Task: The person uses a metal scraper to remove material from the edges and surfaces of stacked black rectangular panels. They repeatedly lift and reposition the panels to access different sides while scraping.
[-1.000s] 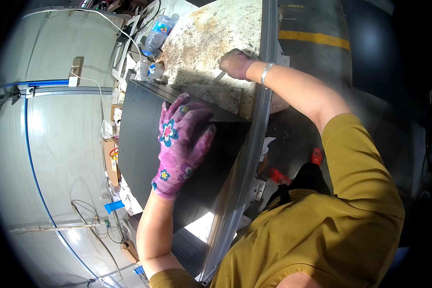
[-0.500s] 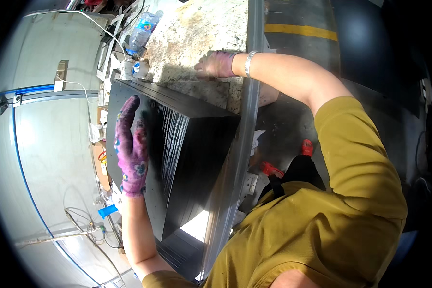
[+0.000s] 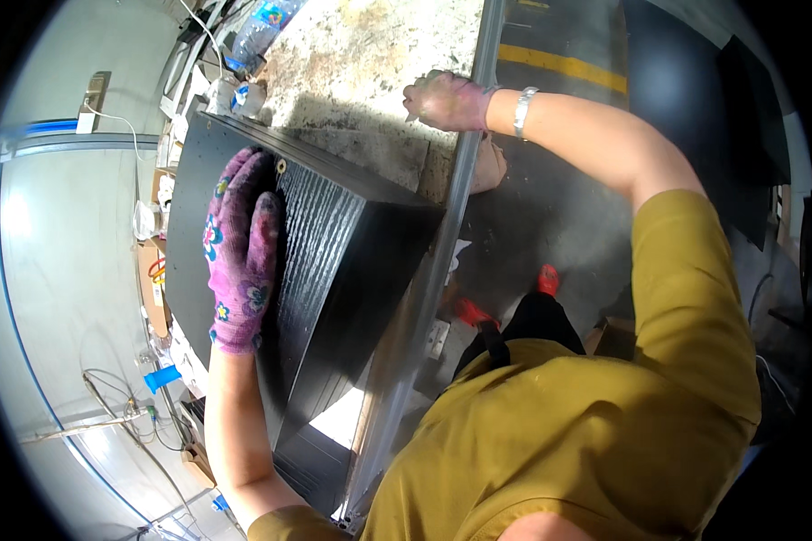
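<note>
My left hand (image 3: 241,257), in a purple flowered glove with dark-stained fingertips, lies with its fingers stretched out along a large black box-shaped piece (image 3: 370,279). Pale streaked ridges run down the face of this piece beside the fingers, and a small brass-coloured ring (image 3: 281,166) shows near the fingertips. My right hand (image 3: 451,101), gloved too, is closed over the far part of the workbench, close to its metal edge. Its fingers curl inward, and whatever they may hold is too small to name.
The stained, pale bench top (image 3: 370,54) stretches beyond the black piece, with a metal rail (image 3: 465,180) along its right side. A plastic bottle (image 3: 260,32) and a white container (image 3: 248,99) stand at its left. A blue-handled object (image 3: 162,377) and cables lie at left.
My right hand has moved right across the bench top to near the rail. My left hand stays on the black piece, fingers closer together. The whole view has shifted somewhat.
</note>
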